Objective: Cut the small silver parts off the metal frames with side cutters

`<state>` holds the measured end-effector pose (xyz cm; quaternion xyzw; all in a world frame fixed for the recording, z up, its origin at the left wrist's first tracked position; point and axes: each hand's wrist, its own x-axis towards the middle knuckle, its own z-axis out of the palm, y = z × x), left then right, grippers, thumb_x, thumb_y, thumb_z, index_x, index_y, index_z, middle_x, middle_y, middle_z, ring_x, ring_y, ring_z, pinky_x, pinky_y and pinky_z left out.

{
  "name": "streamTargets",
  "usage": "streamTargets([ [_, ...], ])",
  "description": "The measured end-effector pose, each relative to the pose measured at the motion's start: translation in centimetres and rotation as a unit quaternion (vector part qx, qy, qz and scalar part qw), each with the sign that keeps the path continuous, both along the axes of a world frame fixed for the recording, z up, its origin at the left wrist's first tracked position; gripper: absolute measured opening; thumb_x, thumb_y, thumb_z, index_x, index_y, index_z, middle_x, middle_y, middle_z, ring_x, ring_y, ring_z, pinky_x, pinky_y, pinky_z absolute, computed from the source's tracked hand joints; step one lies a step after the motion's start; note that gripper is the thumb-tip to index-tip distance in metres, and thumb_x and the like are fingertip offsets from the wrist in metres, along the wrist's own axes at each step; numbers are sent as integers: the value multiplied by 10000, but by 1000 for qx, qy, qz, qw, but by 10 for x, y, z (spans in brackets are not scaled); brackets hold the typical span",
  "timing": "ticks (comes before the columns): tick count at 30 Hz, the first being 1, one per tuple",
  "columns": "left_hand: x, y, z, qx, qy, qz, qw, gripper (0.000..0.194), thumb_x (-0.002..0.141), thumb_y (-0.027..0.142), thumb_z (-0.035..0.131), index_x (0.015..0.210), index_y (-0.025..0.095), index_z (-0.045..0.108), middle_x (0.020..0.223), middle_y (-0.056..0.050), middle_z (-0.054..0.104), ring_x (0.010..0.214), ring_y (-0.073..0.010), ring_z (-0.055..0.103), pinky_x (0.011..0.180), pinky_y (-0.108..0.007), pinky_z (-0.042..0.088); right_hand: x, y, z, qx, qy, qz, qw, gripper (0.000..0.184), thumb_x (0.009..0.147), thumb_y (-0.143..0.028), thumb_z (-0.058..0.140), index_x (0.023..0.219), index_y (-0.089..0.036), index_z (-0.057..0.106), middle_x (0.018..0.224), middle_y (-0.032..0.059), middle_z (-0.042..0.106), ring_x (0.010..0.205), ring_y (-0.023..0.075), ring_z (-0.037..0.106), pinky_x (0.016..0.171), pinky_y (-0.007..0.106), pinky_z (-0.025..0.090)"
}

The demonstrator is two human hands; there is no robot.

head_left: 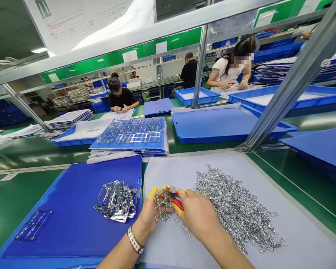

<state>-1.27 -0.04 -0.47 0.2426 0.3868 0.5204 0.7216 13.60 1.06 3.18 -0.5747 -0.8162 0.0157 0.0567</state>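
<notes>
Your left hand is curled partway, pinching the small metal frame at its edges between thumb and fingers, just above the white sheet. Your right hand is wrapped around the red-handled pliers, whose tips reach the frame's right side; whether they are biting on metal, you can't tell from here. To work cleanly, brace the frame against your left fingers near the spot being worked, since such thin bars would probably bend if held only at the far edge. Line the tips up square with the bar, squeeze evenly, and have your yellow finger covers well out of the bite. Small loose pieces lie piled beside your right hand, so mind your wrist, which could scatter them. On the blue board to your left, the heaped frames look easy to tangle; handle them gently.
</notes>
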Motion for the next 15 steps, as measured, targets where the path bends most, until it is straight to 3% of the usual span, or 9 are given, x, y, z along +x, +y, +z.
streamTargets([
  [4, -2, 1, 1, -20, -61, -10, 998, 530, 869, 541, 429, 1111, 121, 643, 1168, -156, 623, 924, -227, 595, 759, -357, 507, 3, -3, -4, 4, -1, -7, 1000, 201, 834, -275, 563, 1008, -200, 630, 867, 78, 663, 844, 249, 620, 711, 353, 401],
  [9, -8, 5, 6, -43, -130, 32, 990, 586, 845, 596, 424, 1121, 114, 612, 1180, -187, 611, 1005, -291, 588, 771, -461, 509, 10, -11, -15, -16, 9, -2, 1000, 275, 851, -354, 536, 1071, -204, 607, 953, 86, 665, 935, 275, 588, 761, 391, 384],
  [15, -6, 3, 5, -31, -132, 43, 990, 601, 853, 603, 404, 1121, 107, 612, 1179, -187, 613, 1003, -286, 597, 702, -389, 519, 3, -12, -17, -13, 15, 3, 1000, 221, 860, -353, 510, 964, -191, 619, 924, 93, 662, 914, 271, 585, 752, 382, 367],
])
